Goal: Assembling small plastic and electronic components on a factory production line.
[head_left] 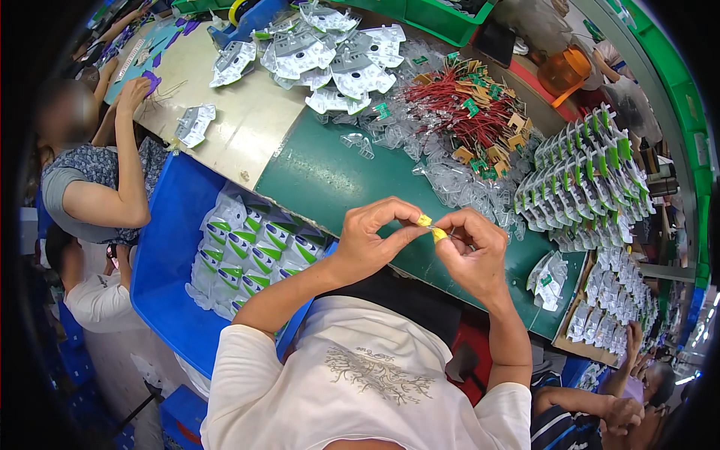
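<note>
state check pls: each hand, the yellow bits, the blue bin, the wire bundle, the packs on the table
left hand: shut, pinching a small yellow piece
right hand: shut, pinching a second yellow piece
blue bin: open, partly filled with bagged green-and-white packs
red wire bundle: loose, heaped on the green table
carded packs: stacked in overlapping rows

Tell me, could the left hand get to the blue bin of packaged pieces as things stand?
Probably yes. The blue bin sits open-topped just left of the left hand, with nothing between them, though that hand is pinching a small yellow piece.
</note>
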